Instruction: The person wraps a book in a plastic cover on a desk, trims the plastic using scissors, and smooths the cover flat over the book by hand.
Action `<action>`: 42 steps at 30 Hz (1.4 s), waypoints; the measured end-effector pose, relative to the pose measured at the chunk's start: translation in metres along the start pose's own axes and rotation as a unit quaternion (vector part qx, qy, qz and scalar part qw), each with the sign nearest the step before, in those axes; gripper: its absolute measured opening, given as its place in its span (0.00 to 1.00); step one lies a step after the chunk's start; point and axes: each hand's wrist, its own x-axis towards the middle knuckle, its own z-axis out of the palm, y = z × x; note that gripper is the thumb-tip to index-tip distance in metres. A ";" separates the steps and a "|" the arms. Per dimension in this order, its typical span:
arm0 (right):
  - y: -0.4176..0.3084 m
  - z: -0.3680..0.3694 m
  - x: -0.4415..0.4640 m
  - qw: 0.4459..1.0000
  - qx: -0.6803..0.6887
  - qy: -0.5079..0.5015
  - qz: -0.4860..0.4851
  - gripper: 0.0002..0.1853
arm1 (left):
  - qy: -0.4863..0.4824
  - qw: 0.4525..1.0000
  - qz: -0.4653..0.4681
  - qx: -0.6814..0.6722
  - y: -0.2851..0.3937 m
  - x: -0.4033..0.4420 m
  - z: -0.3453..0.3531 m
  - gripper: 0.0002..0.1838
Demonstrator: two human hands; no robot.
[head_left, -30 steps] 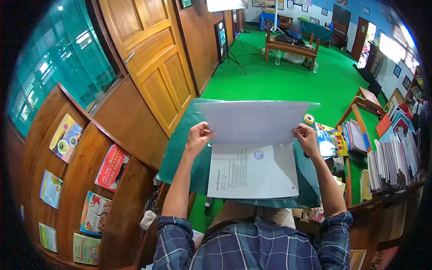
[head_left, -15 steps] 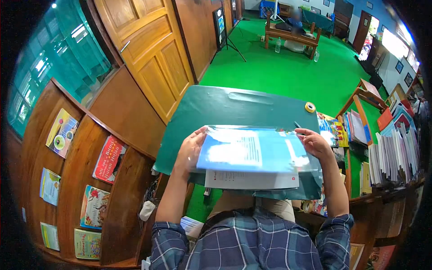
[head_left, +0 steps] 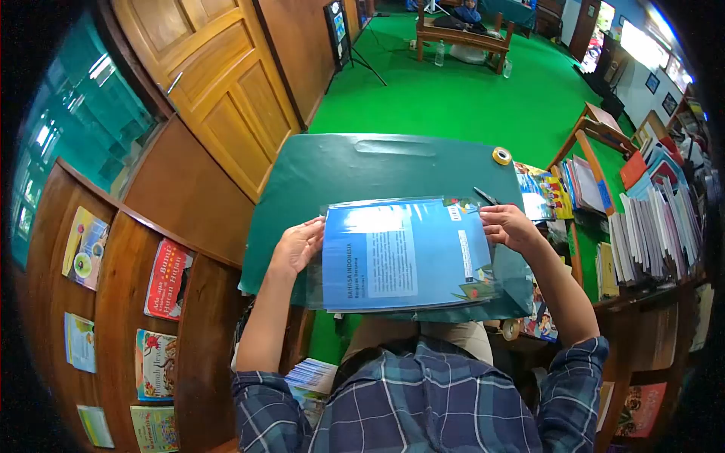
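A blue book (head_left: pixel 393 257) with printed text on its cover lies on the green-topped table (head_left: pixel 332 162). Clear plastic sheeting (head_left: pixel 495 283) covers it and sticks out past its edges. At the book's left edge, my left hand (head_left: pixel 300 243) has its fingers closed on the plastic. My right hand (head_left: pixel 510 226) pinches the plastic near the upper right corner. Just beyond that hand lies a slim dark tool (head_left: pixel 485 196), partly hidden; its kind is unclear. A roll of tape (head_left: pixel 501 155) rests at the table's far right corner.
A wooden rack (head_left: pixel 113 302) with picture books stands on my left. To the right are shelves with packed papers (head_left: pixel 657 234) and a pile of colourful books (head_left: pixel 545 192). A person (head_left: pixel 464 16) is by a wooden bench (head_left: pixel 462 38) farther back on the green floor.
The book, earlier tilted with white printed paper showing below it, now lies flatter with its blue cover facing up. Both hands have come down slightly toward its sides.
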 end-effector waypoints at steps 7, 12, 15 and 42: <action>0.008 0.001 0.002 1.000 -0.002 0.010 -0.018 0.13 | 0.014 0.996 0.012 0.085 0.021 -0.025 0.033 0.16; 0.001 0.003 -0.005 0.999 0.009 0.022 -0.033 0.12 | -0.019 0.997 0.015 0.071 0.012 -0.006 0.016 0.15; 0.003 -0.005 0.009 0.999 0.027 0.046 -0.010 0.10 | -0.009 0.998 -0.006 0.062 0.017 -0.004 0.013 0.14; 0.005 -0.003 0.014 0.999 0.034 0.025 0.025 0.08 | 0.025 0.994 -0.029 0.101 0.017 -0.008 0.018 0.15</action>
